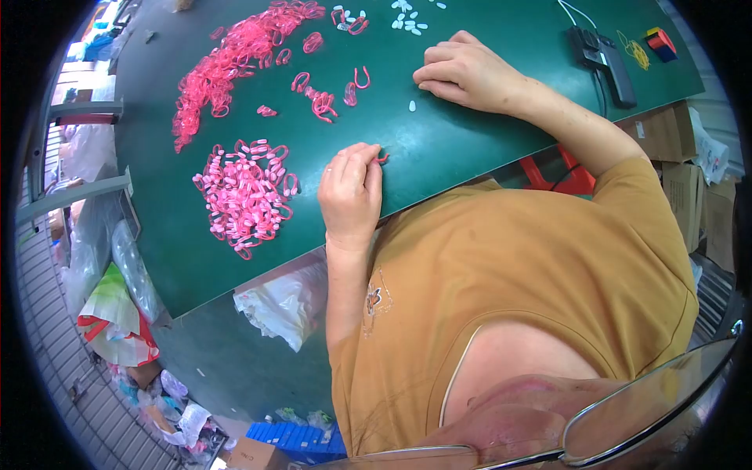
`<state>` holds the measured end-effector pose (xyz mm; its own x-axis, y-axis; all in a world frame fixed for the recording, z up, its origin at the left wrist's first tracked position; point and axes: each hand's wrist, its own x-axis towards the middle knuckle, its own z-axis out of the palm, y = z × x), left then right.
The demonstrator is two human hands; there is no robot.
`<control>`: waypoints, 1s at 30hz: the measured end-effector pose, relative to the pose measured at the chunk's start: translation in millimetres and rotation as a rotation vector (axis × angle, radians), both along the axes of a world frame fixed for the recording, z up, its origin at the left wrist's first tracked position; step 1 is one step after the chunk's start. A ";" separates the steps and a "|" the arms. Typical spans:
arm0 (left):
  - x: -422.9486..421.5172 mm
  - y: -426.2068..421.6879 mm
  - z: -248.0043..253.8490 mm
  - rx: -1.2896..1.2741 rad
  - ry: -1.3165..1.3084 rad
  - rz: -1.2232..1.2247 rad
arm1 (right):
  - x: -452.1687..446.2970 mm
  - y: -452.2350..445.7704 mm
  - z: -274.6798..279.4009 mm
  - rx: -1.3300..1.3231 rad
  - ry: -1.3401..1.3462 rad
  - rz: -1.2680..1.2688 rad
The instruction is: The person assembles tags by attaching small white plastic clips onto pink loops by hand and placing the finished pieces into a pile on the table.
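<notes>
My left hand point(350, 188) is closed in a pinch near the table's front edge. From its fingertips pokes the end of a thin red cord loop point(383, 159). Further out to the right, my right hand point(470, 74) rests low over the green table with its fingers curled together; whatever they hold, if anything, is hidden. A single small white plastic piece point(412, 106) lies just below its fingertips. Several loose pink cord loops point(319, 103) lie between the hands and the piles.
A large heap of pink loops point(227, 66) spreads at the back left. In front of it is a pile of loops with pale pieces point(247, 196). More white pieces point(409, 23) lie at the back. A black power strip point(611, 66) and red-yellow tape rolls point(662, 43) stand far right.
</notes>
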<state>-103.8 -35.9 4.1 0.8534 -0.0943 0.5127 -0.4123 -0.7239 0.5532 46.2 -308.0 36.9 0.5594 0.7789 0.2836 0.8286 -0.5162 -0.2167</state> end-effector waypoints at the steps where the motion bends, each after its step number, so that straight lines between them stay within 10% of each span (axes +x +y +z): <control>1: 0.1 0.0 -0.1 0.005 -0.004 0.001 | -4.9 0.8 1.0 -0.002 0.003 0.000; 30: -0.1 -0.3 2.4 -0.059 0.014 0.011 | -28.3 73.2 -24.1 0.246 0.420 0.271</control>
